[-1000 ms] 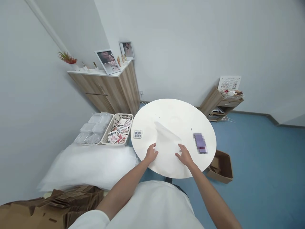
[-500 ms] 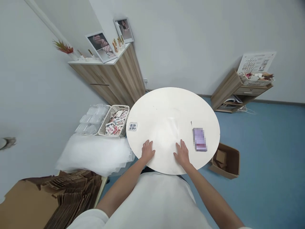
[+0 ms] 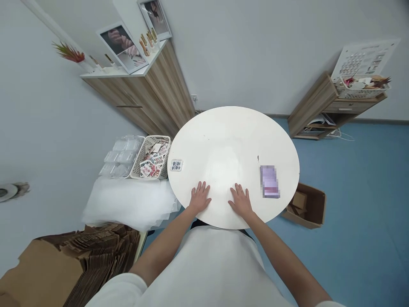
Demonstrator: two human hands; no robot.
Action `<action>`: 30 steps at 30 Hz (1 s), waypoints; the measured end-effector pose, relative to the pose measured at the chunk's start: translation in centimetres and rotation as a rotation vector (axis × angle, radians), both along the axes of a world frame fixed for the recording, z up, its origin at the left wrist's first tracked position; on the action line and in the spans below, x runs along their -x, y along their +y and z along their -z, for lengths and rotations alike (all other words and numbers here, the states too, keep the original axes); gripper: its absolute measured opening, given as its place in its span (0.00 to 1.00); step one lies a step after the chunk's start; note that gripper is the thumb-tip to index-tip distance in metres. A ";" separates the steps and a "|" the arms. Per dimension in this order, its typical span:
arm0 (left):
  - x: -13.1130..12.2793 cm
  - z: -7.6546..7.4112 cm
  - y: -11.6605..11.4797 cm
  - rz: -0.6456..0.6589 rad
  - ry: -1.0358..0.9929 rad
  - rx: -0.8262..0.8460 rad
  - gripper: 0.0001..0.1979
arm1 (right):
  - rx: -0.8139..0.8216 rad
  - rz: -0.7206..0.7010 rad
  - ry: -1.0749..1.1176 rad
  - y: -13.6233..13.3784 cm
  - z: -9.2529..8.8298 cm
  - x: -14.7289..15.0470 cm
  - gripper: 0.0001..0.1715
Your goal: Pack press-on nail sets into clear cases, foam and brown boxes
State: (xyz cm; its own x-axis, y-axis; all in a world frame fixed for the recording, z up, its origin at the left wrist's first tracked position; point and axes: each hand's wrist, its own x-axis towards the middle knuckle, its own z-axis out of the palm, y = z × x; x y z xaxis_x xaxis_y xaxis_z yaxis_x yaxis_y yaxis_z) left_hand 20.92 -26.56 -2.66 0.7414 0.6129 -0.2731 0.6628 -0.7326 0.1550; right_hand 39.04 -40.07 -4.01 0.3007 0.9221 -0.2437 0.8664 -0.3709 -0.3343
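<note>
My left hand [image 3: 200, 198] rests palm down near the front edge of a white round table [image 3: 230, 132], fingers spread and holding nothing. To its right, my right hand [image 3: 241, 201] lies flat on the same tabletop, fingers apart and also holding nothing. A small clear case with several dark round pieces [image 3: 176, 165] sits at the table's left edge, beyond my left hand. Right of my right hand lies a purple rectangular item [image 3: 270, 181], blurred by pixelation, so its kind cannot be made out.
Left of the table are a white basket [image 3: 136, 166] of printed cards, clear plastic boxes [image 3: 119, 157], translucent sheets [image 3: 128, 200] and stacked flat cardboard [image 3: 105, 256]. An open cardboard box [image 3: 316, 209] stands on the floor at right. Wooden cabinets [image 3: 169, 85] stand behind.
My head view has shifted slightly, so the surroundings sit differently in frame. Both hands stay on the tabletop, with the right hand's fingers turned a little more to the left.
</note>
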 end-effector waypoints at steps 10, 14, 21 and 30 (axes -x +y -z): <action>0.0 0.2 1.2 0.032 -0.074 0.070 0.28 | 0.011 0.129 -0.014 0.6 -1.0 1.1 0.31; 2.0 0.2 2.5 0.017 -0.135 0.102 0.28 | -0.046 0.189 -0.021 1.9 -1.7 3.1 0.29; 7.8 0.5 10.1 -0.352 -0.325 0.148 0.32 | -0.059 0.188 0.175 8.5 -2.6 8.2 0.31; 9.2 0.5 17.4 -0.580 -0.499 0.333 0.33 | -0.043 0.187 0.632 18.4 -3.6 12.9 0.39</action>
